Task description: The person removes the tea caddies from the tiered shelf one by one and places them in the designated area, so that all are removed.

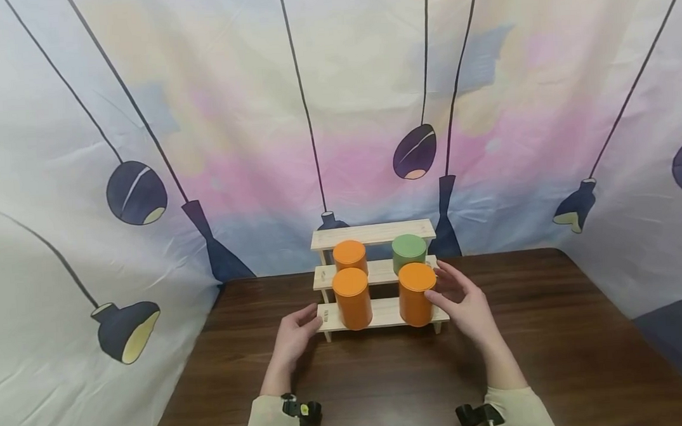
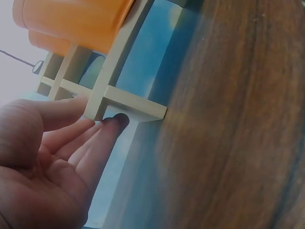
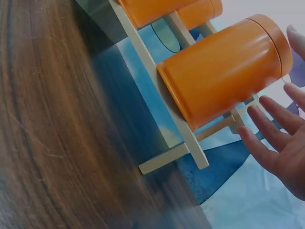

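A three-tier wooden display shelf [image 1: 385, 313] stands on the table. Two orange canisters, one front left [image 1: 353, 301] and one front right [image 1: 417, 302], are upright on its bottom board. Behind them, the middle board bears another orange canister [image 1: 350, 254] at left and a green canister [image 1: 409, 251] at right. My left hand [image 1: 292, 339] grips the left end of the bottom board, thumb at its edge and fingertips behind and under it in the left wrist view. Beside the front right canister is my right hand [image 1: 465, 306], its fingers spread and holding nothing.
Dark brown wood makes up the tabletop [image 1: 383, 383]. Right behind the shelf hangs a pastel cloth backdrop [image 1: 245, 115] printed with dark lamps. The shelf's top board [image 1: 373, 235] bears no canister. Black camera straps sit on both wrists.
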{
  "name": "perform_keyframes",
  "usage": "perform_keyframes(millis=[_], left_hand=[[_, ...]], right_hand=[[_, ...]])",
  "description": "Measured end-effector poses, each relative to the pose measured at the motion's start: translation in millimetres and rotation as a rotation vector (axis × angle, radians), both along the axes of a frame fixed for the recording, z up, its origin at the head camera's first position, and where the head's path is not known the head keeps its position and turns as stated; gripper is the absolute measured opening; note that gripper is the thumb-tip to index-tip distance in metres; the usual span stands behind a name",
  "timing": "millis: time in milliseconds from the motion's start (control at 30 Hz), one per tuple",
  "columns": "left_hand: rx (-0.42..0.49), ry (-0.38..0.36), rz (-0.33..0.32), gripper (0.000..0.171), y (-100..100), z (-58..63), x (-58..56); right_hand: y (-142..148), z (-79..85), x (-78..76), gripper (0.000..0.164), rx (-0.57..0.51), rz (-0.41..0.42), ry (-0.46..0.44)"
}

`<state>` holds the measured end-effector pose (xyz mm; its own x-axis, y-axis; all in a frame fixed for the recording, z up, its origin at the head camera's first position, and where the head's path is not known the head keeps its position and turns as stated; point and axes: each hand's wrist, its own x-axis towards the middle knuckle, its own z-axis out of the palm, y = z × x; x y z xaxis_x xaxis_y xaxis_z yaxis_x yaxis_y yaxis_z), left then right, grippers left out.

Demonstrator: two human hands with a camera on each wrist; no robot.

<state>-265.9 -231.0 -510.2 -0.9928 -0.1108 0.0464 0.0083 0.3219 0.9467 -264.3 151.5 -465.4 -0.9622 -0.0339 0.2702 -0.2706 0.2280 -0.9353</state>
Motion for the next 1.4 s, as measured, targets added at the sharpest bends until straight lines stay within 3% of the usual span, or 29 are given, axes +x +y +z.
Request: perform_keyframes(millis=[300,800,1133,1400], left_hand=[[-0.009,-0.018,0.021,0.044,-1,-4.1,-4.1],[0.035,-0.015,-0.029,0.048,-1,-0.7,-6.4],[0.003,-0.020,-0.039,0.047,-1,-1.8,-8.0],[0.023,-0.051,-0.010,0.045,-4,-8.1,-5.4]], right_hand=[[-10,-4.3,-1.9,0.083,0.019,0.026,0.023],[-10,-7.7,-7.0,0.092,0.030,0.025,-0.010],[-10,-10.9,-7.0,0.090,0.029,0.017,-0.030],[-12,-14.5,-4.9,0.091,0.079,0.004,-0.077]])
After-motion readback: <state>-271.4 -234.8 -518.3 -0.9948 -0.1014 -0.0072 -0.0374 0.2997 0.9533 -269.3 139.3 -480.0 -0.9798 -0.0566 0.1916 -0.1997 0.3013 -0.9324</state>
